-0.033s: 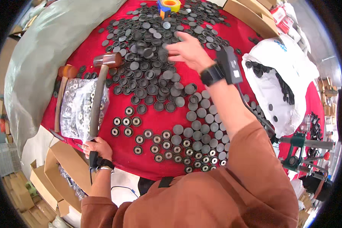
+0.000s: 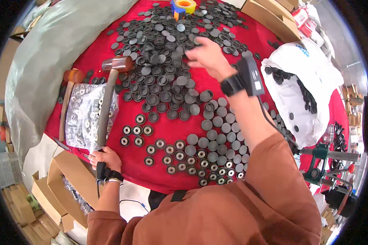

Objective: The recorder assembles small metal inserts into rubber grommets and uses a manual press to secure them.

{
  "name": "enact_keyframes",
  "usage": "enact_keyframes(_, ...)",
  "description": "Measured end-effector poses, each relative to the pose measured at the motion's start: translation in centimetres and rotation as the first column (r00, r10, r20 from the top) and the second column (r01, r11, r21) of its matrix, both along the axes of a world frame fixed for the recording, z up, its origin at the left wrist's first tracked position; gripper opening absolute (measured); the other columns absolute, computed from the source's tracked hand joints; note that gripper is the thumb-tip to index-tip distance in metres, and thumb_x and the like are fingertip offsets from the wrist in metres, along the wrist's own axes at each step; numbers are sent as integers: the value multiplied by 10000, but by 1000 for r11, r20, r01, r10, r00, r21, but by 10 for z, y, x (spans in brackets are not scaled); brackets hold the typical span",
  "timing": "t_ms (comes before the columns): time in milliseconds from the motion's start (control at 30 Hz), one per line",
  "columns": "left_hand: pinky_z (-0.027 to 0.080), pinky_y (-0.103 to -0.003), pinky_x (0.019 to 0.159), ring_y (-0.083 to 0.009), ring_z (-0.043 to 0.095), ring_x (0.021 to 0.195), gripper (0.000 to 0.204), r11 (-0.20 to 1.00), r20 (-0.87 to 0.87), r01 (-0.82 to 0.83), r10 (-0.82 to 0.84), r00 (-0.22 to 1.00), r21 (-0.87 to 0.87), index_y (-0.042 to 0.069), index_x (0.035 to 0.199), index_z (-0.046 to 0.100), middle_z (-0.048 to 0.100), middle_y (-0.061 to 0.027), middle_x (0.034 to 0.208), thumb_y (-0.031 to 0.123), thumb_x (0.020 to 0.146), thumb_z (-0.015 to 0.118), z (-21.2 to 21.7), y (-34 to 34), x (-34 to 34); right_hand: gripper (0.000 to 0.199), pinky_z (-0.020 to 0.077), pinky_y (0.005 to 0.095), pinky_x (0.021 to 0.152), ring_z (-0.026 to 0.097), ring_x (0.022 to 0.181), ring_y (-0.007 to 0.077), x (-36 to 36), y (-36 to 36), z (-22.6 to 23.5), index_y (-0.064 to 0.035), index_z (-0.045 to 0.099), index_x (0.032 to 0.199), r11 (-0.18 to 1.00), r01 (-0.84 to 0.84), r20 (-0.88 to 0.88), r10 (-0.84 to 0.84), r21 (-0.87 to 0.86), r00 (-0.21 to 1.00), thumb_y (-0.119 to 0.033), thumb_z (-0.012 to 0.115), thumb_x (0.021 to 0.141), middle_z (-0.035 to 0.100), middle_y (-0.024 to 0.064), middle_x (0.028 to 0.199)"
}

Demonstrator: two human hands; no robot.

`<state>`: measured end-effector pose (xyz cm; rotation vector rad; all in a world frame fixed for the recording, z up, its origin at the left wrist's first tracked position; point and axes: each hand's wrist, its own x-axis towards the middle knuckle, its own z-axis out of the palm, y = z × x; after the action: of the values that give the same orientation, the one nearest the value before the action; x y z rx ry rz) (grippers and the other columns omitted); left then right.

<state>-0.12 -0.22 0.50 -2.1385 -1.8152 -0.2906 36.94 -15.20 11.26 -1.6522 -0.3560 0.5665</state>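
My right hand [image 2: 208, 58] hovers over the near right side of a big heap of black round caps [image 2: 161, 79], fingers apart and smeared by motion. Nothing shows in its grip. Left of its fingertips, a few dark caps are blurred. By the table's front edge lies my left hand [image 2: 107, 158], fingers loosely spread, beside the handle end of a mallet [image 2: 105, 108]. That mallet's handle rests across a clear plastic bag [image 2: 82, 116] of small metal parts. Nearer to me, metal-centred wheels [image 2: 167, 149] and flat grey discs [image 2: 221, 139] stand in loose rows on the red cloth.
Another mallet [image 2: 66, 106] lies left of the bag. A yellow tape roll [image 2: 185, 5] sits at the far edge. On the right are a white sack [image 2: 292, 87] with black caps and a green metal clamp tool [image 2: 318, 159]. An open cardboard box [image 2: 55, 192] stands at lower left.
My right hand has drawn slightly to the right and toward me, away from the blurred caps. My left hand stays in place.
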Motion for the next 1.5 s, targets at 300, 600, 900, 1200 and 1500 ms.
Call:
enact_keyframes(300, 424, -489, 775, -374, 546, 906, 315, 1000, 86, 10, -8, 996, -20, -34, 873, 578, 552, -217, 985, 267, 783, 551, -6, 1, -4, 202, 509, 453, 706, 631, 790, 366, -99, -43, -19, -28, 680, 778, 375, -619, 60, 882, -690, 467, -208, 710, 692, 651, 184, 758)
enact_keyframes(600, 407, -495, 788, -377, 532, 923, 321, 998, 141, 42, -47, 989, 38, -26, 901, 571, 548, -213, 1014, 266, 769, 558, -7, -1, 0, 423, 471, 412, 866, 584, 979, 337, -19, -18, -32, -42, 601, 1097, 894, -58, 735, 400, -444, 547, -190, 683, 710, 627, 173, 1011)
enact_keyframes(900, 458, -489, 749, -381, 577, 886, 342, 999, 59, 9, -11, 998, 40, -40, 911, 543, 567, -218, 950, 286, 811, 531, -4, 0, -6, 213, 518, 316, 639, 657, 667, 187, 0, -60, -45, -15, 674, 884, 807, 182, 610, 256, -562, 750, -208, 626, 808, 674, 114, 739)
enact_keyframes(1200, 408, -505, 817, -384, 537, 968, 309, 999, 132, 20, -14, 991, -39, -32, 919, 558, 557, -224, 1071, 233, 759, 570, -3, 1, -1, 225, 494, 399, 722, 598, 821, 303, -39, 113, -46, -164, 675, 979, 917, 50, 837, 339, -397, 430, -284, 644, 791, 574, 117, 837)
enact_keyframes(1500, 394, -505, 842, -395, 527, 974, 351, 997, 121, 22, -13, 993, -71, -34, 986, 542, 551, -232, 1085, 222, 747, 570, -1, 1, -7, 202, 511, 423, 750, 603, 875, 321, 8, 112, -54, -129, 689, 915, 727, 302, 777, 501, -617, 382, -244, 550, 822, 595, 146, 940)
